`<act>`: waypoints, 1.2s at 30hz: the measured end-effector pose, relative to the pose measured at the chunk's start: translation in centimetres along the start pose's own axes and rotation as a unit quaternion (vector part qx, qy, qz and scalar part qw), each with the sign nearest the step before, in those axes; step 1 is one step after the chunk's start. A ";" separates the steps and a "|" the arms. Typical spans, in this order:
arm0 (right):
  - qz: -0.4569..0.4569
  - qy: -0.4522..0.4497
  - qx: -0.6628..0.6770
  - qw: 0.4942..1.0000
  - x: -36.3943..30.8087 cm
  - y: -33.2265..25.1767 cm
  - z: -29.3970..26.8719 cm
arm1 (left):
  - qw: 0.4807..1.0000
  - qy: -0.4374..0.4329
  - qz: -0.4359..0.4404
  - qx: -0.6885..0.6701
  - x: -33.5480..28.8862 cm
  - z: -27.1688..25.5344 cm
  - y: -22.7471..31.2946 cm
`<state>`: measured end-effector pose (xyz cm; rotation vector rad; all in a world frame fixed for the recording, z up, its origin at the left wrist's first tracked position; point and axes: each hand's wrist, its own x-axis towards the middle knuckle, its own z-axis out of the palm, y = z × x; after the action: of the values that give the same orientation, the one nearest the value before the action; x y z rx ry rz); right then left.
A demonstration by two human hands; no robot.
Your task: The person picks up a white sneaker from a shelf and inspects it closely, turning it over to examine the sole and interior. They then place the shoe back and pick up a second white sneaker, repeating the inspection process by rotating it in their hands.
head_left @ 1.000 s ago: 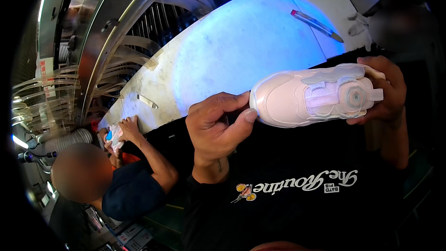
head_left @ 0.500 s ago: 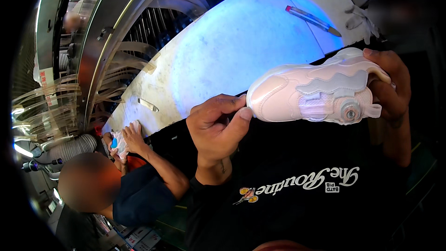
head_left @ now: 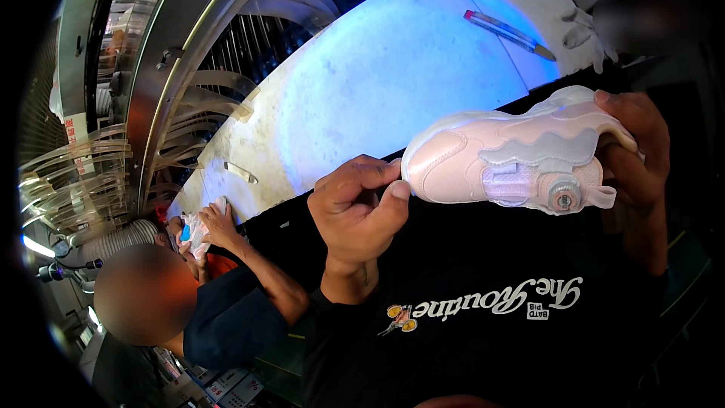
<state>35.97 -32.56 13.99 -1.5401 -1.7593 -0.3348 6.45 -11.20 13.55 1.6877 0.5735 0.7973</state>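
Sneaker (head_left: 513, 162) lying sideways in my grip, left hand (head_left: 362, 208) pinching its toe, right hand (head_left: 638, 155) clamping its heel, coworker's hands (head_left: 208, 223) holding something nearby.

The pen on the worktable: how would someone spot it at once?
Start at the pale worktable lit blue. Near its far right end, left of a white glove, lies the pen, the only slim stick there, red-capped.
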 end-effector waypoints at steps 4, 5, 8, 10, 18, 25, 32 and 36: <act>-0.010 -0.006 0.009 1.000 -0.4 0.5 0.0 | 1.000 -0.004 0.023 -0.008 -0.1 0.0 -0.7; 0.004 -0.006 0.023 1.000 -1.2 0.6 0.3 | 1.000 -0.004 0.023 -0.014 -0.1 0.0 -0.9; -0.024 0.024 -0.026 0.999 -1.3 0.6 1.5 | 0.999 0.011 0.012 -0.046 -0.3 0.4 -1.0; -0.025 0.040 -0.071 0.996 -1.4 0.1 1.9 | 0.998 0.017 0.006 -0.060 -0.6 0.6 -1.1; -0.021 0.089 -0.068 0.994 -2.2 0.0 3.6 | 0.994 0.006 0.029 -0.108 -0.8 0.2 -2.5; -0.019 0.126 -0.075 0.989 -2.1 -0.6 5.0 | 0.993 -0.006 0.033 -0.117 -0.7 0.5 -2.4; -0.050 0.169 -0.111 0.978 -3.0 0.4 6.3 | 0.994 -0.034 0.007 -0.101 -0.8 0.6 -2.4; -0.039 0.171 -0.094 0.980 -3.4 0.4 6.4 | 0.995 -0.046 0.002 -0.093 -0.9 0.6 -2.9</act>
<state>33.98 -30.86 7.18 -1.4416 -1.5526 -0.7769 6.40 -11.51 10.49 1.5454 0.4181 0.7477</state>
